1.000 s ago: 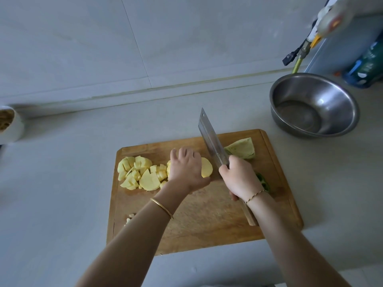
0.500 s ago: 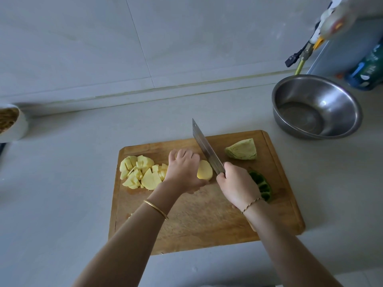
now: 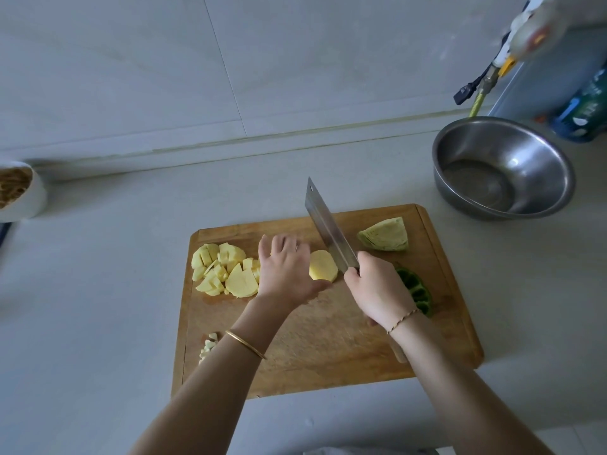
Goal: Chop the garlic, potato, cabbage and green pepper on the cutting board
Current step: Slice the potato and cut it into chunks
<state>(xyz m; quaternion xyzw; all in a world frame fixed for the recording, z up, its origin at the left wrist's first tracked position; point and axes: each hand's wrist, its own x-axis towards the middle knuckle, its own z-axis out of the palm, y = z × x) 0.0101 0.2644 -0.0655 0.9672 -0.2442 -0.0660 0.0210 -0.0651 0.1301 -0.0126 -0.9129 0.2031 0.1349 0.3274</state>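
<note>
Head view, centre frame: our right grip [image 3: 377, 290] wraps the cleaver [image 3: 328, 231] handle, with the blade angled just right of the potato piece [image 3: 323, 270] on the cutting board [image 3: 328, 349]. Our left grip [image 3: 289, 274] lies flat-fingered beside it, likely steadying it. Cabbage [image 3: 386, 236] and green pepper [image 3: 415, 290] wait to the right; the chopped garlic [image 3: 208, 348] sits lower left.

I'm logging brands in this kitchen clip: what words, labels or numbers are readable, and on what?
None can be read.
Blue-green bottle at the far right: white print, too blurred to read.
Pale object above it: a red-orange mark, also blurred.
Cleaver: no lettering visible on the blade.
</note>
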